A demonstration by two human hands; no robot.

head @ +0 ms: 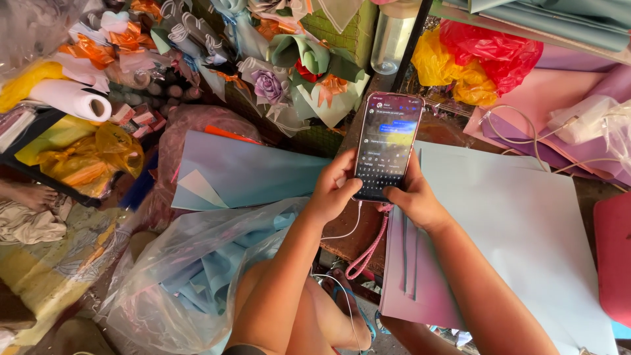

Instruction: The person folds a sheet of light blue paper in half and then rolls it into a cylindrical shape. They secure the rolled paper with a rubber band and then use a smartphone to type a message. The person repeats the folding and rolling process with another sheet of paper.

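A smartphone [388, 141] with a lit chat screen and on-screen keyboard is held upright in both hands. My left hand [330, 190] grips its lower left edge, thumb over the keys. My right hand [414, 197] cups the lower right edge, thumb on the keyboard. A pink wrist strap [370, 246] and a thin white cable [348, 231] hang from the phone's bottom. Under my right forearm lie pale blue paper sheets [519, 223] on a wooden table [345, 240].
A clear plastic bag of blue paper [190, 276] rests by my knee. Wrapped flower bouquets [296, 66] and ribbons crowd the back. A white paper roll [72, 98] and yellow bags [92, 158] sit left. Red and yellow bags [480, 59] and purple sheets [578, 98] lie right.
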